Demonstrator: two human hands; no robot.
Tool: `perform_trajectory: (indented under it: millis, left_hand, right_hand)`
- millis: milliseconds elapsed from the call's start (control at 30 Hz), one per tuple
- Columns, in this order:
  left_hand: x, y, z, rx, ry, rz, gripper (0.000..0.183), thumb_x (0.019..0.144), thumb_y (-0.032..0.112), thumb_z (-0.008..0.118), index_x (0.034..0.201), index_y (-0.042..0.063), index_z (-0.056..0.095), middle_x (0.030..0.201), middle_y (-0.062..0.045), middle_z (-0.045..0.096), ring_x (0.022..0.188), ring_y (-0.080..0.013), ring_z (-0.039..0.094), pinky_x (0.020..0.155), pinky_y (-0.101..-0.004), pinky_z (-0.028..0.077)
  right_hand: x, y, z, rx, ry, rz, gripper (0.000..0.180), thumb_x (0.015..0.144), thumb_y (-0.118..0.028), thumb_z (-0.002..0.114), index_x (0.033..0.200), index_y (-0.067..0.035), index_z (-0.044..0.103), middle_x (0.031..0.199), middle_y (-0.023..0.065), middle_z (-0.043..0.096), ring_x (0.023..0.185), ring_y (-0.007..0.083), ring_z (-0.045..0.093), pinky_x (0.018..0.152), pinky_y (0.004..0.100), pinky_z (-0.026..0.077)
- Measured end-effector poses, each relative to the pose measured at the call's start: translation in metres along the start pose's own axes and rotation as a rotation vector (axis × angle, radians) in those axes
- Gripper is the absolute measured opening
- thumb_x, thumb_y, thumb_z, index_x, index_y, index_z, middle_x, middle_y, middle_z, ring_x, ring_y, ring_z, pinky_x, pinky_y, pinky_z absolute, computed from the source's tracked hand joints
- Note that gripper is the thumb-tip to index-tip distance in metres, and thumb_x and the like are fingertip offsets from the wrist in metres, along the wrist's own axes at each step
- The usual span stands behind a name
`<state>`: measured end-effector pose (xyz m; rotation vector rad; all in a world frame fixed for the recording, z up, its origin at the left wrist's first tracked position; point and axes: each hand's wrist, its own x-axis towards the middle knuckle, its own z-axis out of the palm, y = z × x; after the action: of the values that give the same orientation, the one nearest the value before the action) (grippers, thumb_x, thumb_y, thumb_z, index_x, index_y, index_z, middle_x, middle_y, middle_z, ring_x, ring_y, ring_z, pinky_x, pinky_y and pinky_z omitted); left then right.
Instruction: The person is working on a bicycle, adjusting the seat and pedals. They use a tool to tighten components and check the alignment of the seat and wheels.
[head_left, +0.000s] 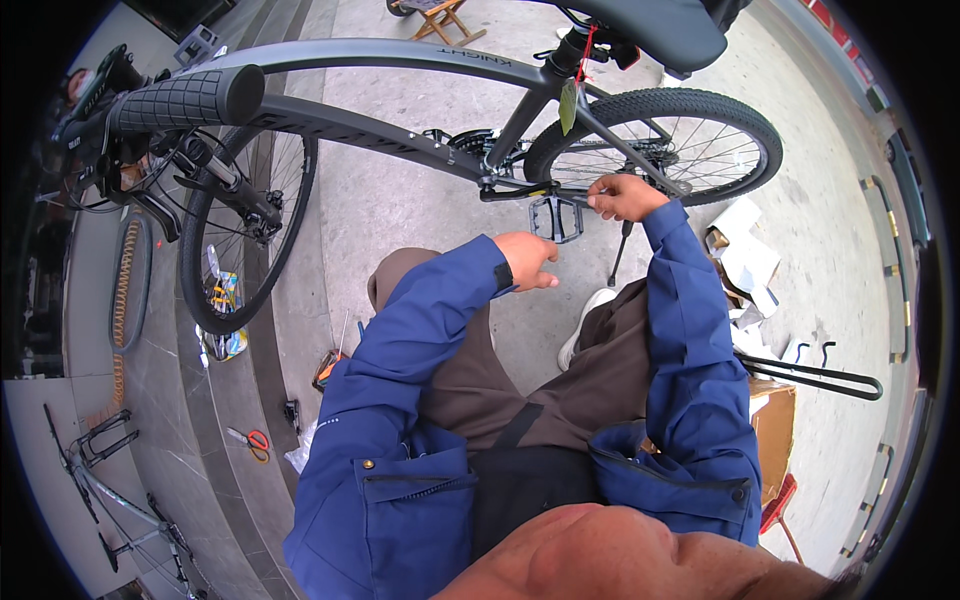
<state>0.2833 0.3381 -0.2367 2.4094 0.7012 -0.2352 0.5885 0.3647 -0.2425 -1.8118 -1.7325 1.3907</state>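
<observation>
A dark grey bicycle (352, 142) stands across the view, its handlebar on the left. My right hand (630, 198) pinches the end of a slim grey bar-like tool (576, 193), probably a wrench, whose other end meets the crank arm (517, 195) by the pedal axle. Just below lies the black platform pedal (556, 219). My left hand (527, 260) is held below and left of the pedal, with thumb and fingers apart and nothing visible between them. Behind the pedal are the chainring (474, 142) and the rear wheel (769, 142). The kickstand (619, 255) reaches down beside my right hand.
On the left steps are scissors (250, 444), an orange-handled tool (328, 369) and a coiled hose (126, 281). Another bicycle frame (135, 510) is at lower left. To my right lie torn packaging (746, 255), a cardboard box (776, 439), a black tube (817, 379) and a red brush (780, 502).
</observation>
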Motion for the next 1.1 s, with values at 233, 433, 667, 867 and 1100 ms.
perform_trajectory:
  millis: [233, 433, 667, 867, 1100]
  left_hand:
    - [-0.0014, -0.0018, -0.0002, 0.004, 0.008, 0.008, 0.054, 0.095, 0.042, 0.075, 0.133, 0.004, 0.067, 0.112, -0.018, 0.077, 0.107, -0.0393, 0.072, 0.092, -0.0476, 0.057]
    - [-0.0018, 0.0, -0.0006, -0.005, 0.003, -0.004, 0.054, 0.095, 0.042, 0.075, 0.133, 0.005, 0.067, 0.113, -0.019, 0.076, 0.107, -0.0392, 0.072, 0.092, -0.0474, 0.057]
    - [-0.0022, 0.0004, -0.001, -0.011, -0.001, -0.014, 0.053, 0.095, 0.042, 0.075, 0.133, 0.005, 0.067, 0.114, -0.018, 0.076, 0.108, -0.0388, 0.072, 0.093, -0.0476, 0.057]
    - [-0.0023, -0.0001, -0.0003, -0.003, 0.013, -0.006, 0.053, 0.095, 0.042, 0.075, 0.133, 0.006, 0.067, 0.113, -0.018, 0.077, 0.107, -0.0385, 0.072, 0.093, -0.0477, 0.057]
    - [0.0, -0.0003, 0.0016, 0.02, -0.007, -0.024, 0.055, 0.095, 0.044, 0.075, 0.134, 0.006, 0.067, 0.113, -0.016, 0.077, 0.107, -0.0376, 0.073, 0.091, -0.0475, 0.058]
  right_hand:
    - [0.0018, -0.0009, -0.001, -0.028, -0.02, 0.006, 0.036, 0.1, -0.033, 0.075, 0.121, -0.005, 0.071, 0.098, 0.0051, 0.074, 0.084, 0.0139, 0.072, 0.067, 0.0305, 0.057]
    - [0.0007, -0.003, -0.0013, -0.023, -0.027, 0.011, 0.037, 0.1, -0.031, 0.075, 0.124, -0.004, 0.07, 0.1, 0.0062, 0.074, 0.085, 0.0143, 0.072, 0.067, 0.03, 0.057]
    - [0.0012, -0.0024, -0.0016, -0.024, -0.025, 0.023, 0.038, 0.1, -0.032, 0.075, 0.125, -0.003, 0.07, 0.101, 0.0065, 0.074, 0.084, 0.0147, 0.072, 0.068, 0.03, 0.056]
    - [0.001, -0.0001, 0.0001, -0.002, 0.008, 0.002, 0.033, 0.099, -0.034, 0.076, 0.115, -0.005, 0.073, 0.093, 0.0029, 0.074, 0.081, 0.013, 0.073, 0.064, 0.0298, 0.055]
    - [0.001, 0.0013, -0.0003, 0.007, 0.003, -0.005, 0.033, 0.099, -0.034, 0.076, 0.115, -0.005, 0.073, 0.09, 0.0028, 0.073, 0.078, 0.0127, 0.071, 0.064, 0.0297, 0.055]
